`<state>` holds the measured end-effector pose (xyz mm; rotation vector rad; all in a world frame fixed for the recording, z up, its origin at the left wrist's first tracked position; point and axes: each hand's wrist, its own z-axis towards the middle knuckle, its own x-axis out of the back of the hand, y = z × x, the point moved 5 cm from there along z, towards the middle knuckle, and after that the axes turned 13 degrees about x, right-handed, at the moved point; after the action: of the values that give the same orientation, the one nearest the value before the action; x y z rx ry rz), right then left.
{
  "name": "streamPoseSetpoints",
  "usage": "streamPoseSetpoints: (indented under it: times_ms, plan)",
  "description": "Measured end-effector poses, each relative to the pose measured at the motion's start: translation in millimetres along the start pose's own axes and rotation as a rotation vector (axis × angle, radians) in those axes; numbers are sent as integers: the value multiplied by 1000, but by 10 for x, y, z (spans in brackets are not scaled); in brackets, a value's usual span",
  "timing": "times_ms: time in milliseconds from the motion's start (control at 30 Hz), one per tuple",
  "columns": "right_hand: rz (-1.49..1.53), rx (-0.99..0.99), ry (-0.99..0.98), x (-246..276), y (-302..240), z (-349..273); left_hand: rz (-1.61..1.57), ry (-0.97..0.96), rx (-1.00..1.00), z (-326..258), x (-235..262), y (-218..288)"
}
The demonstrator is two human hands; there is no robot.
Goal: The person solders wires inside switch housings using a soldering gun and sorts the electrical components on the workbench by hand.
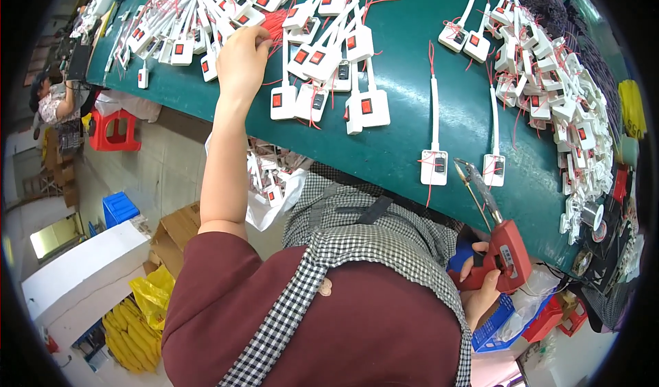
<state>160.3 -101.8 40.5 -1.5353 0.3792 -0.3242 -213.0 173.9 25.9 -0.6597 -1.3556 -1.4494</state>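
Note:
My left hand (243,59) reaches over the green table, its fingers curled at the edge of a bundle of red wires (276,25). What those fingers hold, if anything, is hidden. Several white switch boxes with red rocker switches (366,107) lie just right of that hand. In my right hand (482,283) is a red soldering gun (509,253), its metal tip pointing up over the table's near edge. Close to the tip are two switch boxes lying apart, one open box (434,167) with red wires and another open box (493,170), each on a white stem.
A large heap of white switch boxes (535,78) runs down the table's right side, with a solder spool (592,213) at its lower end. More boxes (182,52) pile at the far left. A red stool (114,130) and another person (58,106) are at left.

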Motion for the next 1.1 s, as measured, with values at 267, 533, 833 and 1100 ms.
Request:
streamPoseSetpoints:
  times_ms: [267, 533, 833, 1100]
  plan:
    - [24, 33, 13, 16, 1, -7, 181, 3, 3, 95, -27, 60]
    - [10, 50, 10, 62, -28, 3, -29, 17, -8, 74, 66, -19]
    - [49, 33, -2, 29, -38, 102, -475, -407, -562, -1221, 38, 1521]
    - [94, -176, 5, 138, -15, -65, -543, -496, -595, -1540, -379, 1738]
